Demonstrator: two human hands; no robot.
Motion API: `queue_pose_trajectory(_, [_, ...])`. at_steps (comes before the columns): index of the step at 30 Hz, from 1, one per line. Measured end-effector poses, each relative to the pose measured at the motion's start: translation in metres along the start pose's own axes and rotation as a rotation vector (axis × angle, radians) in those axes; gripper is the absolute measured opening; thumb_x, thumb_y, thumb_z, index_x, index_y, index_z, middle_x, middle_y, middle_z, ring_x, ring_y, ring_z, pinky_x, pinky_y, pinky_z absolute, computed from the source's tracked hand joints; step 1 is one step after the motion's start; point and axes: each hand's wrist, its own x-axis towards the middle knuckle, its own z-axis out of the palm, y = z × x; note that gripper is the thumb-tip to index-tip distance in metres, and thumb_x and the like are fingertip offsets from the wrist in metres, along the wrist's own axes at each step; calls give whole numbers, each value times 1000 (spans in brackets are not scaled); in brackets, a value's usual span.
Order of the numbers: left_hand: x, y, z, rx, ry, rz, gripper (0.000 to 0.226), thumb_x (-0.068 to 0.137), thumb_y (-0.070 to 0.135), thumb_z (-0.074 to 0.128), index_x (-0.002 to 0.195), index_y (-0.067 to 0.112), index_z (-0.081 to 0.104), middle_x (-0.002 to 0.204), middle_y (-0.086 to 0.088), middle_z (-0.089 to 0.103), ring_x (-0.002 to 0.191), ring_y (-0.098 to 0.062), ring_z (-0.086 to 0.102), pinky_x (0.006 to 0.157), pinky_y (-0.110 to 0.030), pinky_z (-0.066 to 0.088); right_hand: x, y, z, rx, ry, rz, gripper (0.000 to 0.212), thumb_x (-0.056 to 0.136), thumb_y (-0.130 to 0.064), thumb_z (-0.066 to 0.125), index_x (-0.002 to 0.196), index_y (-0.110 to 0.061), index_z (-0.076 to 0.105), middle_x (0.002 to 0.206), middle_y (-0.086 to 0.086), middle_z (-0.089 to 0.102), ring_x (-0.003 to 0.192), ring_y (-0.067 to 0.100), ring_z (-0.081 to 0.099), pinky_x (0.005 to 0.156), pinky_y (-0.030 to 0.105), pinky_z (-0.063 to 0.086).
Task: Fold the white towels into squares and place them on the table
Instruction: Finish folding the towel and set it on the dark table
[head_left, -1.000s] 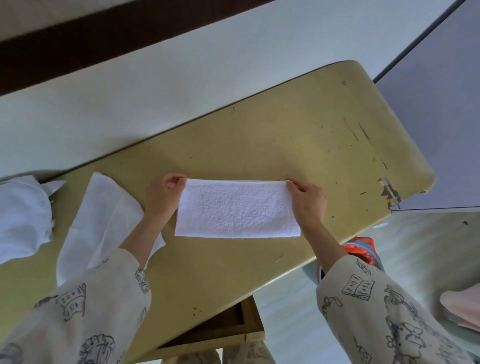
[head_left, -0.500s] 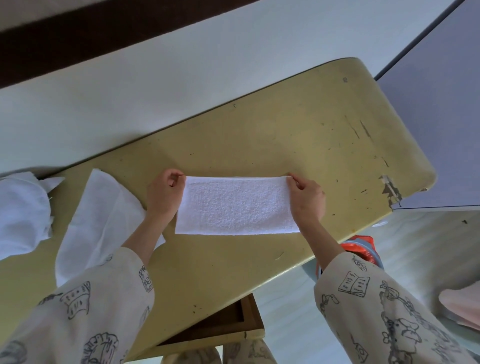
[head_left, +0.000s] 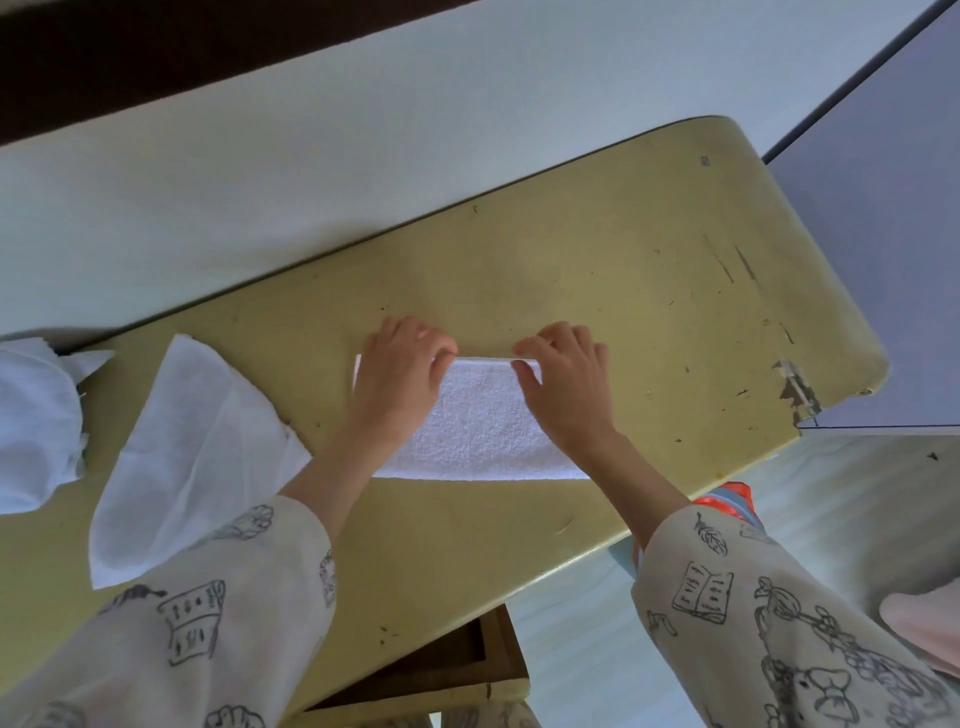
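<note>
Fingers of the left hand (head_left: 400, 376) lie curled over the far left part of the folded white towel (head_left: 478, 431), knuckles raised, tips pressing down near its far edge; whether they pinch a layer or only press cannot be told. Just to the right, the right hand (head_left: 563, 384) is posed much the same, its fingers bent over the far edge, with the thumb and forefinger seeming to nip the cloth there. A short stretch of towel shows between the two hands.

Towel itself is a long, narrow strip of looped terry, lying flat on the scuffed yellow-green table (head_left: 649, 270), its near edge straight and even. At the far left a crumpled white cloth (head_left: 36, 421) sits on the table, and beside it a loosely folded thin white towel (head_left: 182, 457) lies partly under the printed left sleeve (head_left: 182, 623).
</note>
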Motion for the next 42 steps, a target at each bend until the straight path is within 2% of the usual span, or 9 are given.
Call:
queue_pose_trajectory(4, [7,9,11,-22,-48,30,12,87,23,61,93,14,67,94,-5,59,97,-26,49,83,-31,30,3,-3,12,0,-11,-47,5,73,-16,70,76,-16,67,81,3,61,77,27,57,68,31,32])
queue_pose_trajectory(12, [10,11,13,-56,-84,-5,10,89,21,58,90,13,64,90,4,54,97,-20,43,84,-29,26,15,-2,10,10,-281,17,14,93,-20,49,98,-15,60,101,-2,58,102,20,48,84,31,26])
queue_pose_trajectory(21, [14,9,20,-48,-58,-18,14,88,2,51,83,12,60,87,1,59,90,-24,44,79,-32,29,25,-3,11,-81,-329,1,17,94,-13,40,102,-14,55,100,-1,57,96,22,47,80,32,26])
queue_pose_trajectory(23, [12,10,21,-12,-24,-22,12,88,3,52,86,11,61,89,-3,59,90,-28,47,78,-35,32,22,-4,14,-106,-274,-7,19,93,-12,40,98,-14,58,94,1,58,91,24,50,79,33,29])
queue_pose_trajectory(26, [-1,14,22,90,119,-39,16,86,5,54,99,13,59,95,-7,58,90,-28,50,76,-36,34,8,-8,17,-76,57,-19,17,84,-10,47,89,-13,63,86,3,62,83,24,53,76,36,36])
queue_pose_trajectory(28, [-16,18,26,120,181,0,27,83,1,54,107,14,57,105,-6,58,98,-23,47,83,-35,34,-9,-10,20,-13,158,-47,20,83,-9,51,99,-10,62,101,7,63,100,22,49,88,38,37])
queue_pose_trajectory(31, [-37,16,41,155,122,121,30,91,10,45,120,15,52,130,-7,53,126,-25,43,103,-42,29,-41,-11,30,-44,55,-103,33,87,-15,46,119,-8,51,125,14,57,126,26,37,107,47,28])
queue_pose_trajectory(34, [-43,6,51,209,2,119,40,97,28,34,133,16,45,143,-8,42,134,-30,37,110,-48,22,-55,-2,36,-101,-57,-80,40,89,-28,42,125,-10,42,135,20,50,131,30,31,110,47,19])
queue_pose_trajectory(42, [-45,0,44,219,-55,55,50,97,37,24,144,20,29,152,-8,26,141,-30,20,114,-53,10,-57,17,29,-277,-187,-34,64,92,-56,27,143,-17,35,152,17,27,140,29,24,113,47,16])
